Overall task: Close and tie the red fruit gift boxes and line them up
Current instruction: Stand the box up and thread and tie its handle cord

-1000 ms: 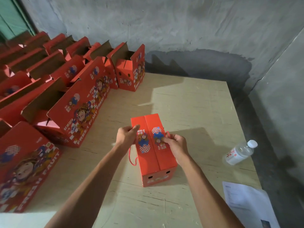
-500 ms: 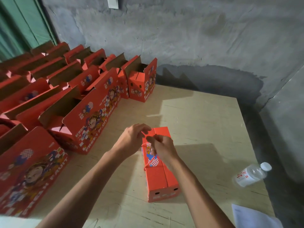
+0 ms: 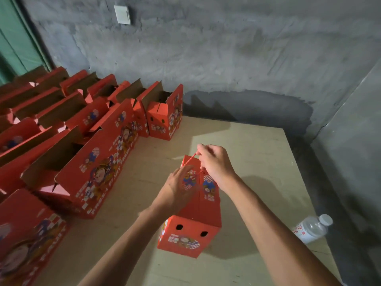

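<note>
Risk at this moment comes mostly from the cord: the right hand pinches the red-and-white cord above the closed red box and pulls it upward, so a too strong pull may tear the cardboard hole or tip the box, which stands near the middle of the plywood table. The left hand presses with nearly straight fingers on the top flaps; if it slips, I think the flaps could spring open and the knot would sit loose. Many open boxes stand in rows at the left. A water bottle lies near the table's right edge, well apart from the work.
</note>
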A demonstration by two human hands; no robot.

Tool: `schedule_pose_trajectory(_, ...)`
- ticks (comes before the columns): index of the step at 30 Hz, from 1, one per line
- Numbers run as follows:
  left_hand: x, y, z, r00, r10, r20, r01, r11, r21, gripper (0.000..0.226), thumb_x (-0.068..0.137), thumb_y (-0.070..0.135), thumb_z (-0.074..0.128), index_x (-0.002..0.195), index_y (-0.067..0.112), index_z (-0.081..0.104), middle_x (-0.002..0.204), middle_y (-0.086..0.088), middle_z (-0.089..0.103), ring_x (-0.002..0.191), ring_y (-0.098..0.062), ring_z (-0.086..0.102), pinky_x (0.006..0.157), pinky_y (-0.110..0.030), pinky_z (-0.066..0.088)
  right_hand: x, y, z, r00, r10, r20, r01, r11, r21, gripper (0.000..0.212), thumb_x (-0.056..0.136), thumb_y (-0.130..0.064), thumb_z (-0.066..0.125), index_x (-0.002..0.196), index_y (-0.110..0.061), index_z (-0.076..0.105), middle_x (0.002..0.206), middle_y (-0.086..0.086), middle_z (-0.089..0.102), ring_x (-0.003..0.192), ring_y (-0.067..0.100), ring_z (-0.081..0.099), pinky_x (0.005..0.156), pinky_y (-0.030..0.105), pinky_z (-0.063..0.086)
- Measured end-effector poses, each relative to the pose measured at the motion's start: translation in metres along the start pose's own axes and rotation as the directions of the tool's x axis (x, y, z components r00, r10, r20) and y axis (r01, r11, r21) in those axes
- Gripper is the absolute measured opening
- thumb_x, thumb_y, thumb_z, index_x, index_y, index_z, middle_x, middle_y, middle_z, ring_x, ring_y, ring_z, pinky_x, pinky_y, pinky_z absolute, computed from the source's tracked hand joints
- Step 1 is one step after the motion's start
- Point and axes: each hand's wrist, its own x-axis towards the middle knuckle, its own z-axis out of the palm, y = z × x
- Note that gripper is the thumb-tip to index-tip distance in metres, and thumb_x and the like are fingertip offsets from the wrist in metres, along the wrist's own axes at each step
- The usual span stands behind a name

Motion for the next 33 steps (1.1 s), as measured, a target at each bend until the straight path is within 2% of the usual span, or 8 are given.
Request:
schedule_pose_trajectory(4, 0.03, 0.007, 0.019, 1.0, 0.002, -0.002, -0.002, 1.0, -0.021, 0.039, 0.096, 0.034, 0.061, 0.132, 0.019, 0.06, 0.118, 0.0, 0.066, 0.103, -0.025, 0.063, 0.089, -0.044, 0.051, 0.018, -0.007, -0.003, 1.0, -0.024, -0.007, 0.024, 1.0, -0.017, 0.034, 0.1, -0.031, 0.054, 0.071, -0.019, 0.066, 0.052, -0.012, 0.058, 0.05, 0.008, 0.052, 0.058, 0.032, 0.046)
schedule_pose_trajectory(7, 0.047, 0.007, 0.029, 0.998, 0.013, -0.062, -0.016, 0.998, -0.058, 0.016, 0.09, 0.042, 0.044, 0.089, 0.044, 0.06, 0.077, 0.016, 0.066, 0.069, -0.004, 0.057, 0.064, -0.026, 0.045, 0.024, -0.002, 0.004, 0.999, -0.05, -0.007, 0.049, 0.998, -0.047, 0.034, 0.1, -0.026, 0.052, 0.069, -0.021, 0.064, 0.058, -0.008, 0.059, 0.054, 0.014, 0.054, 0.06, 0.043, 0.049)
schedule_pose_trajectory(8, 0.051, 0.007, 0.032, 0.997, 0.005, -0.074, -0.01, 0.998, -0.069, 0.019, 0.088, 0.043, 0.041, 0.079, 0.05, 0.056, 0.068, 0.02, 0.062, 0.06, -0.001, 0.052, 0.056, -0.017, 0.037, 0.025, 0.002, 0.006, 0.999, -0.052, -0.01, 0.051, 0.997, -0.065, 0.033, 0.1, -0.025, 0.051, 0.069, -0.022, 0.063, 0.061, -0.006, 0.059, 0.058, 0.018, 0.055, 0.064, 0.047, 0.052)
schedule_pose_trajectory(10, 0.054, 0.003, 0.037, 0.998, -0.014, -0.058, 0.01, 0.997, -0.082, 0.025, 0.088, 0.039, 0.038, 0.073, 0.054, 0.052, 0.062, 0.026, 0.057, 0.053, 0.0, 0.047, 0.048, -0.017, 0.031, 0.026, 0.009, 0.008, 0.999, -0.047, -0.017, 0.046, 0.995, -0.084, 0.033, 0.1, -0.024, 0.05, 0.069, -0.024, 0.062, 0.065, -0.006, 0.06, 0.064, 0.02, 0.057, 0.07, 0.049, 0.053)
schedule_pose_trajectory(20, 0.024, -0.014, 0.068, 0.992, -0.115, -0.059, 0.103, 0.981, -0.166, 0.046, 0.1, 0.007, 0.046, 0.062, 0.033, 0.041, 0.053, 0.014, 0.052, 0.046, -0.008, 0.037, 0.045, -0.018, 0.029, -0.001, 0.045, 0.011, 0.999, 0.022, 0.028, -0.023, 0.999, 0.036, 0.032, 0.104, -0.016, 0.049, 0.076, -0.013, 0.063, 0.056, -0.005, 0.059, 0.052, 0.017, 0.053, 0.061, 0.035, 0.045)
schedule_pose_trajectory(27, -0.016, -0.023, 0.054, 0.992, -0.108, -0.071, 0.099, 0.989, -0.112, 0.03, 0.09, 0.033, 0.054, 0.061, 0.03, 0.047, 0.047, 0.007, 0.037, 0.049, -0.012, 0.025, 0.044, -0.024, 0.025, -0.043, 0.05, 0.006, 0.983, 0.128, 0.132, -0.15, 0.972, 0.179, 0.03, 0.104, -0.017, 0.053, 0.087, 0.005, 0.066, 0.074, 0.012, 0.075, 0.059, 0.022, 0.068, 0.06, 0.031, 0.058)
schedule_pose_trajectory(30, -0.027, -0.027, 0.034, 0.985, -0.134, -0.112, 0.111, 0.975, -0.191, 0.021, 0.091, 0.033, 0.061, 0.072, 0.033, 0.071, 0.052, 0.014, 0.054, 0.046, -0.004, 0.039, 0.046, -0.023, 0.034, -0.052, 0.057, -0.013, 0.994, 0.09, 0.066, -0.095, 0.993, 0.069, 0.027, 0.103, -0.021, 0.057, 0.09, -0.001, 0.069, 0.083, 0.006, 0.077, 0.064, 0.019, 0.069, 0.054, 0.032, 0.058)
schedule_pose_trajectory(33, -0.023, -0.032, 0.006, 0.941, -0.252, -0.225, 0.2, 0.952, -0.23, 0.018, 0.091, 0.028, 0.063, 0.083, 0.027, 0.079, 0.07, 0.009, 0.074, 0.059, -0.013, 0.063, 0.058, -0.031, 0.05, -0.053, 0.059, -0.04, 0.993, -0.042, -0.111, 0.031, 0.994, -0.105, 0.027, 0.1, -0.028, 0.06, 0.077, -0.017, 0.067, 0.061, -0.013, 0.064, 0.049, 0.004, 0.051, 0.05, 0.025, 0.041)
